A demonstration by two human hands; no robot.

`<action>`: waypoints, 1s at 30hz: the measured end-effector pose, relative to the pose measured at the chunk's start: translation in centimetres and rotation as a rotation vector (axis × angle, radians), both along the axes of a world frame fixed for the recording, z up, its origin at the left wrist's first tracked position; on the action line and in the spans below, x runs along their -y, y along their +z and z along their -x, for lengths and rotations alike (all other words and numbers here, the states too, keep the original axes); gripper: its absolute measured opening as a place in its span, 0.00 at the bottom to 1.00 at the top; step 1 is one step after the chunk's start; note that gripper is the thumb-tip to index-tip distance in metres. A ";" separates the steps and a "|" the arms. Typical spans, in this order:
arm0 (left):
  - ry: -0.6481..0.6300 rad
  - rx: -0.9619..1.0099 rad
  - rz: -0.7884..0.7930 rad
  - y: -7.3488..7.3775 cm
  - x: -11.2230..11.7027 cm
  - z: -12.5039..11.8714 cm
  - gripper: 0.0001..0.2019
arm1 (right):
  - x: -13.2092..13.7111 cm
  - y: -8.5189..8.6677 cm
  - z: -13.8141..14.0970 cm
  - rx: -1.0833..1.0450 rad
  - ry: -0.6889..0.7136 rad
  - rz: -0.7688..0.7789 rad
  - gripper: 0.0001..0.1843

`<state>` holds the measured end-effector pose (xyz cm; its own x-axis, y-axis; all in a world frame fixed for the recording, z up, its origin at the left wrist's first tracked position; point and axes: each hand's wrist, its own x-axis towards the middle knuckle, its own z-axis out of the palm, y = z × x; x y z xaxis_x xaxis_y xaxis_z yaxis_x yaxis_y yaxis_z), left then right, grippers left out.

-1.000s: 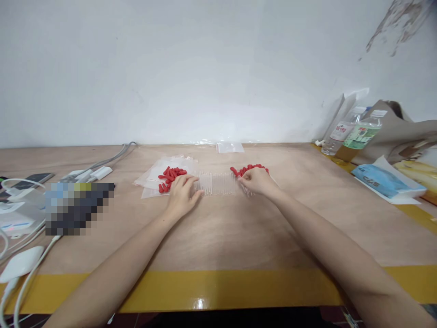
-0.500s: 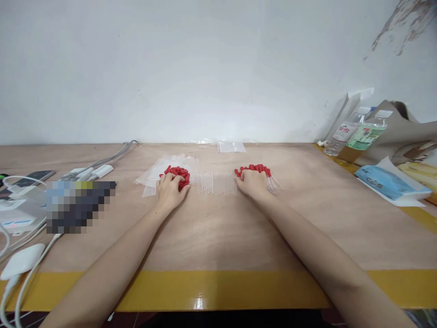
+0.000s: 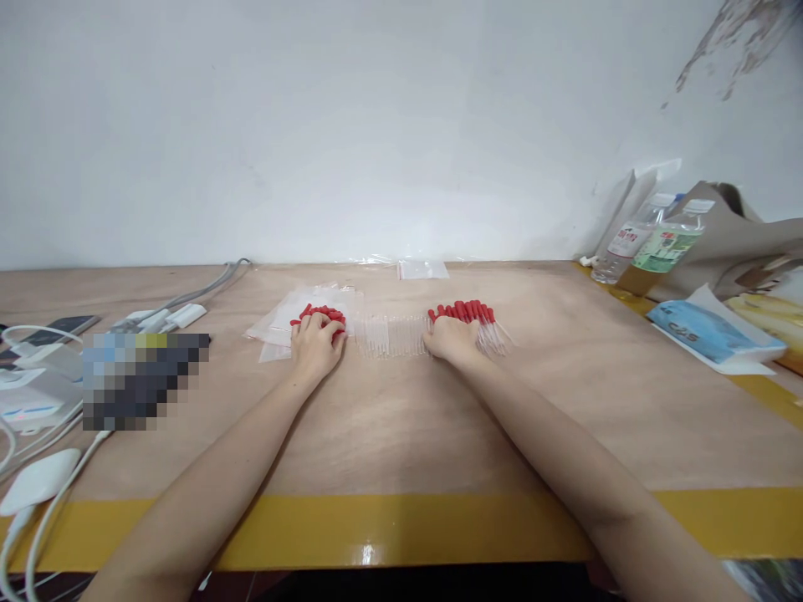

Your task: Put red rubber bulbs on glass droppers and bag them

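Note:
My left hand [image 3: 315, 344] rests at the near edge of a heap of small red caps [image 3: 321, 312], thumb and fingers pinched together on a red cap that they mostly hide. The heap lies on several clear zip bags [image 3: 276, 324]. To the right, a row of thin clear tubes [image 3: 389, 336] lies side by side on the table. At the right end of that row my right hand [image 3: 452, 338] has its fingers closed on a clear tube, its tip hidden by them. Just beyond and right of this hand, several red-capped tubes [image 3: 473, 312] lie together, caps pointing away.
A flat zip bag [image 3: 423, 270] lies by the wall. Two bottles [image 3: 668, 247], a blue tissue pack [image 3: 712, 330] and a paper bag [image 3: 746, 230] stand or lie at the right. Chargers and white cables [image 3: 47, 393] crowd the left. Yellow tape [image 3: 401, 527] edges the table's front.
The left hand's fingers have drawn together at the red caps, where they were spread more. My right hand has shifted slightly left, uncovering more of the red-capped tubes.

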<state>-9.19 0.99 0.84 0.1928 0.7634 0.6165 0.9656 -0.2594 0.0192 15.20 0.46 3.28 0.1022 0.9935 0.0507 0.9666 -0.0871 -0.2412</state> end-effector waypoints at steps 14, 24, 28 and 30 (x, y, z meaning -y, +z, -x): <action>-0.421 0.398 0.103 0.8 3.2 -2.9 0.07 | 2.0 -0.2 -1.5 -0.294 0.269 -0.332 0.10; -0.590 0.429 0.397 -0.2 5.8 -6.6 0.10 | 6.3 -4.2 -3.0 -0.248 0.683 -0.602 0.10; -0.585 0.472 0.399 -0.3 5.7 -6.4 0.09 | 6.4 -3.8 -2.8 -0.237 0.711 -0.602 0.10; -0.590 0.478 0.399 -0.3 5.7 -6.4 0.09 | 6.4 -3.7 -2.7 -0.213 0.717 -0.601 0.10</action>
